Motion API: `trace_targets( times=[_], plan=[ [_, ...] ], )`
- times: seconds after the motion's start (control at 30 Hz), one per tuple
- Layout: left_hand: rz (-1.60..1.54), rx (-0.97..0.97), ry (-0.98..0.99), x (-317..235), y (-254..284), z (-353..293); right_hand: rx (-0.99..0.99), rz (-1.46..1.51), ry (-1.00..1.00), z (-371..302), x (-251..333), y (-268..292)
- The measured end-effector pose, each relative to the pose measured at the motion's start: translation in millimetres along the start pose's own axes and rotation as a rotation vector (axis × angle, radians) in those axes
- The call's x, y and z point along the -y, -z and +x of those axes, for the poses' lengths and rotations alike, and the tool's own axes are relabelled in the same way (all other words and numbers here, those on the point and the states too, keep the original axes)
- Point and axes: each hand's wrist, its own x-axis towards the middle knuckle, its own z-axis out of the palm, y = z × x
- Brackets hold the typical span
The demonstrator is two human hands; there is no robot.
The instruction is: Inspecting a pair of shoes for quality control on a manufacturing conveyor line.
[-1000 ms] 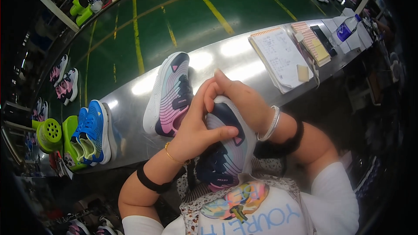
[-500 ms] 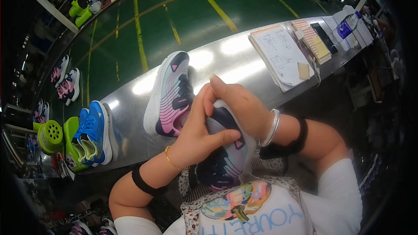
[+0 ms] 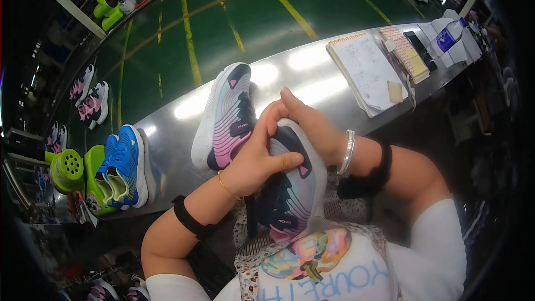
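Note:
Close to my body, a navy, pale blue and pink sneaker [image 3: 295, 198] with a white sole is held toe up between my two hands. My left hand [image 3: 257, 159] wraps the toe end, its thumb lying across the upper near a small pink patch. Along the sole side, my right hand [image 3: 315, 131] is closed against the toe, thumb pointing up; its fingers are partly hidden behind the shoe. A matching sneaker [image 3: 227, 106] lies on its side on the metal bench [image 3: 173, 150], just beyond my left hand.
A blue pair of sneakers [image 3: 125, 161] stands at the left by a lime-green device [image 3: 68, 171]. On the right lie a notebook [image 3: 365, 69], a phone [image 3: 421, 50] and a bottle [image 3: 450, 36]. Beyond the bench, a green surface [image 3: 223, 5] carries more pink-and-navy sneakers [image 3: 96, 105].
The whole view has shifted slightly, so the bench things appear a little further right. Both hands keep nearly the same grip on the sneaker; the right thumb and wrist sit slightly differently.

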Motion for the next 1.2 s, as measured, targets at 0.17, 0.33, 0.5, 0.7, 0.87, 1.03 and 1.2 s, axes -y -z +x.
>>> trace_targets(
  times=[0.17,0.33,0.5,0.7,0.87,1.03,1.2],
  plan=[
    [-0.083,0.066,0.014,11,10,5,0.028,0.201,-0.189,3,-2,6],
    [-0.104,0.055,0.024,11,9,4,0.009,0.241,-0.238,0,-2,8],
    [0.099,-0.022,-0.090,16,6,-5,0.014,0.158,-0.150,1,6,0],
    [0.303,-0.478,-0.231,-27,20,-30,-0.107,-0.135,-0.199,22,57,30],
    [0.448,-0.728,-0.161,-27,97,-31,-0.124,-0.250,-0.146,79,56,84],
    [0.257,-0.359,0.112,13,133,-24,-0.186,-0.688,-0.055,70,12,109],
    [0.016,-0.307,0.143,13,126,-37,-0.348,-0.943,0.016,16,1,81]
  ],
)
